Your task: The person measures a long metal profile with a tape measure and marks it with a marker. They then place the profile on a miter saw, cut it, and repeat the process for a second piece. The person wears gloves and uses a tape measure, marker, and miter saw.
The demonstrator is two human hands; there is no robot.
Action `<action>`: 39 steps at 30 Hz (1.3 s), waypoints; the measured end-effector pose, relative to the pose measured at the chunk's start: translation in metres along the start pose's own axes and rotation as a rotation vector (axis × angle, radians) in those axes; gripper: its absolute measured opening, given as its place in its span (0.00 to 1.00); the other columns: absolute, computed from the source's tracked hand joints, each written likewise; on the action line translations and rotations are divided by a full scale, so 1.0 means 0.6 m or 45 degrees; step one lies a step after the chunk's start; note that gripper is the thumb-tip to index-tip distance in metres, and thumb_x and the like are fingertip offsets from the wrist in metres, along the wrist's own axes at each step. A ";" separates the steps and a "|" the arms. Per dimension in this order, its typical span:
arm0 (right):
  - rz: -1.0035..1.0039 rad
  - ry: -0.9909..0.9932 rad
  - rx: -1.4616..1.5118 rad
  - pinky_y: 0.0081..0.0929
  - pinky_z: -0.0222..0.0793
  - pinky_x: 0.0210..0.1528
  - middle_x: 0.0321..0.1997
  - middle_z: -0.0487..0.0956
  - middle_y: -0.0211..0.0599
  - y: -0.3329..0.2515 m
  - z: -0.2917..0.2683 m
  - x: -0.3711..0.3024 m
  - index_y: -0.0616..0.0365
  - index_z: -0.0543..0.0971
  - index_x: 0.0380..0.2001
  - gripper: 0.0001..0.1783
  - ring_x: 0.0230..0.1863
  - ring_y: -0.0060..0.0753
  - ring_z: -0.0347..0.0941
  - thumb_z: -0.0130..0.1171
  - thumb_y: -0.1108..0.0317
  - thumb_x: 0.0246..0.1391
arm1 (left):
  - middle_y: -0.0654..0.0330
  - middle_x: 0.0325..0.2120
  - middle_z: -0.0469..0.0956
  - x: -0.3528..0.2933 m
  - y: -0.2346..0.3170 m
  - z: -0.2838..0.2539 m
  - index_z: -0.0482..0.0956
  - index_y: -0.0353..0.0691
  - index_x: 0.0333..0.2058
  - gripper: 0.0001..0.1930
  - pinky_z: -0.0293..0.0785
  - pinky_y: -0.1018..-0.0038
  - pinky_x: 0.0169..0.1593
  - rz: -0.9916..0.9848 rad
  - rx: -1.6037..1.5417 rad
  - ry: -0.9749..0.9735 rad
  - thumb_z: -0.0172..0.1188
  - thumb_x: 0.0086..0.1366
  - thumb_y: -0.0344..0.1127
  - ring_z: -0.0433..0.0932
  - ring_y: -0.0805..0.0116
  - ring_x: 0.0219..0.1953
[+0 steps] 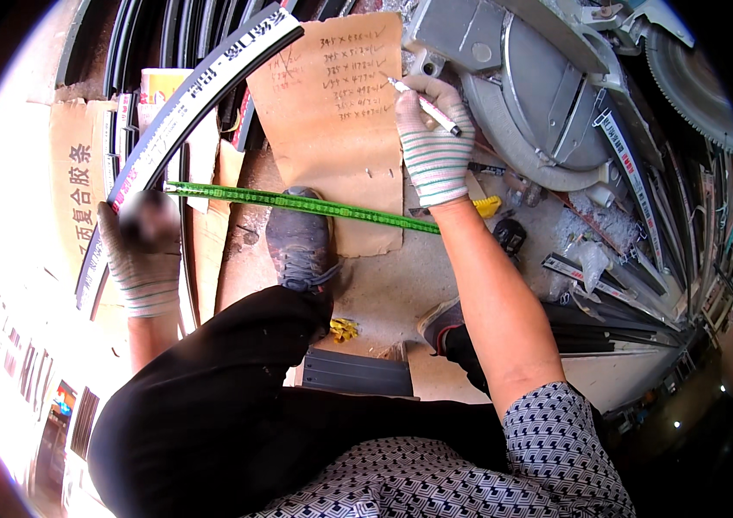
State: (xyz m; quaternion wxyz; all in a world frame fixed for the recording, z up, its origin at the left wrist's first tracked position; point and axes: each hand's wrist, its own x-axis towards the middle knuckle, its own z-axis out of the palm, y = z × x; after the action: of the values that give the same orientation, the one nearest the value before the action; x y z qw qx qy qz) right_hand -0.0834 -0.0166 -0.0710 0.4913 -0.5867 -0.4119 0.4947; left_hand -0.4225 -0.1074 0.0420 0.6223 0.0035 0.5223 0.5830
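My right hand (437, 142), in a striped knit glove, is closed round a white marker pen (431, 112). The pen's tip points up and left, over the right edge of a brown cardboard sheet (332, 164) with handwritten lines. At the left, my gloved left hand (143, 272) is closed on a long curved-looking profile strip (185, 112) with a printed label; a blurred patch hides some fingers. A green tape measure blade (297, 204) runs from beside that hand across the sheet and passes behind my right forearm. A dark rounded case (509, 235) sits beyond the forearm.
A grey metal saw machine (548, 95) with a toothed round blade (694, 86) stands at the upper right. Dark profiles (146, 43) lean at the upper left. My shoe (299, 237) stands against the sheet. Scraps and a plastic bag (591, 263) lie at the right.
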 end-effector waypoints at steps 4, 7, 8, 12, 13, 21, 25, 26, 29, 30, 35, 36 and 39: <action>-0.033 -0.004 0.007 0.22 0.76 0.45 0.39 0.81 0.31 0.004 0.000 0.002 0.62 0.78 0.47 0.11 0.39 0.19 0.76 0.62 0.74 0.63 | 0.64 0.25 0.70 0.000 -0.003 0.008 0.73 0.33 0.34 0.26 0.75 0.73 0.39 -0.007 -0.022 -0.029 0.59 0.71 0.57 0.67 0.72 0.27; -0.005 0.005 0.011 0.23 0.77 0.45 0.39 0.82 0.32 0.013 -0.002 0.006 0.61 0.78 0.47 0.11 0.40 0.20 0.77 0.62 0.73 0.63 | 0.63 0.25 0.70 -0.001 -0.008 0.016 0.72 0.33 0.35 0.26 0.75 0.74 0.38 0.041 -0.063 0.193 0.60 0.72 0.56 0.67 0.72 0.27; 0.002 0.000 -0.001 0.23 0.77 0.45 0.40 0.82 0.33 0.016 -0.003 0.008 0.61 0.78 0.47 0.11 0.40 0.20 0.77 0.62 0.73 0.63 | 0.63 0.25 0.70 -0.002 -0.008 0.018 0.72 0.33 0.35 0.26 0.75 0.74 0.38 0.043 -0.068 0.199 0.60 0.71 0.56 0.67 0.72 0.27; 0.040 -0.015 -0.059 0.24 0.78 0.46 0.40 0.83 0.34 0.017 -0.003 0.009 0.60 0.79 0.47 0.10 0.40 0.21 0.78 0.62 0.72 0.63 | 0.62 0.25 0.69 -0.005 -0.010 0.023 0.72 0.33 0.36 0.25 0.75 0.74 0.37 0.054 -0.072 0.226 0.60 0.71 0.55 0.67 0.72 0.26; 0.033 -0.018 -0.061 0.24 0.78 0.46 0.40 0.83 0.34 0.017 -0.004 0.009 0.60 0.79 0.47 0.10 0.40 0.21 0.78 0.62 0.72 0.63 | 0.62 0.25 0.69 -0.005 -0.010 0.024 0.72 0.33 0.37 0.25 0.75 0.75 0.37 0.058 -0.069 0.230 0.60 0.72 0.55 0.67 0.72 0.26; 0.028 -0.054 -0.110 0.24 0.78 0.46 0.38 0.82 0.33 0.012 -0.010 0.014 0.59 0.79 0.46 0.09 0.39 0.21 0.78 0.61 0.73 0.62 | 0.63 0.26 0.69 -0.001 -0.010 0.015 0.71 0.33 0.35 0.26 0.76 0.72 0.38 0.034 -0.076 0.214 0.58 0.73 0.56 0.66 0.72 0.26; 0.000 -0.024 -0.119 0.24 0.78 0.46 0.38 0.82 0.33 0.010 -0.008 0.012 0.59 0.79 0.47 0.10 0.39 0.21 0.77 0.61 0.73 0.62 | 0.63 0.25 0.68 -0.002 -0.013 0.016 0.72 0.33 0.34 0.26 0.76 0.73 0.38 0.021 -0.078 0.208 0.56 0.73 0.56 0.66 0.72 0.26; -0.035 0.013 -0.146 0.24 0.78 0.46 0.38 0.81 0.33 0.008 -0.004 0.010 0.59 0.79 0.47 0.10 0.39 0.21 0.77 0.61 0.73 0.63 | 0.64 0.25 0.68 -0.002 -0.013 0.015 0.72 0.33 0.34 0.26 0.76 0.73 0.39 0.023 -0.076 0.205 0.57 0.73 0.56 0.66 0.72 0.26; -0.029 0.070 -0.076 0.24 0.77 0.45 0.38 0.81 0.32 0.003 -0.005 0.005 0.59 0.79 0.48 0.11 0.39 0.21 0.77 0.61 0.72 0.63 | 0.64 0.25 0.68 -0.002 -0.015 0.016 0.72 0.33 0.34 0.26 0.76 0.73 0.38 0.028 -0.066 0.205 0.57 0.73 0.56 0.66 0.73 0.26; -0.009 0.080 -0.028 0.24 0.77 0.45 0.38 0.81 0.32 0.001 -0.008 0.003 0.59 0.79 0.48 0.11 0.39 0.21 0.77 0.61 0.72 0.63 | 0.64 0.25 0.69 -0.002 -0.016 0.017 0.73 0.33 0.35 0.26 0.76 0.73 0.38 0.032 -0.058 0.213 0.57 0.73 0.56 0.66 0.73 0.26; -0.063 0.066 -0.043 0.23 0.76 0.43 0.38 0.81 0.31 -0.022 -0.032 -0.025 0.60 0.79 0.47 0.11 0.38 0.20 0.76 0.61 0.69 0.64 | 0.64 0.25 0.70 -0.002 -0.024 0.012 0.74 0.34 0.35 0.26 0.77 0.73 0.38 0.017 -0.082 0.237 0.57 0.73 0.57 0.67 0.73 0.25; -0.068 0.059 -0.067 0.23 0.76 0.43 0.38 0.81 0.31 -0.029 -0.039 -0.036 0.60 0.80 0.47 0.11 0.37 0.19 0.76 0.61 0.68 0.65 | 0.63 0.25 0.71 -0.003 -0.027 0.010 0.75 0.34 0.35 0.26 0.77 0.73 0.38 0.008 -0.092 0.225 0.57 0.73 0.57 0.68 0.73 0.25; -0.098 0.017 -0.216 0.23 0.75 0.42 0.39 0.81 0.32 -0.049 -0.068 -0.072 0.60 0.80 0.46 0.11 0.37 0.19 0.75 0.62 0.67 0.64 | 0.63 0.25 0.73 -0.006 -0.032 0.003 0.76 0.32 0.35 0.27 0.77 0.72 0.38 -0.006 -0.128 0.239 0.57 0.73 0.57 0.70 0.72 0.25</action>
State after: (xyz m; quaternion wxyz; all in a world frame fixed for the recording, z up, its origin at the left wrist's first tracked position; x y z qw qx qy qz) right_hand -0.0506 -0.0601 -0.0331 0.4612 -0.6133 -0.4713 0.4347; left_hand -0.4068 -0.1153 0.0333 0.5715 -0.0835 0.5484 0.6047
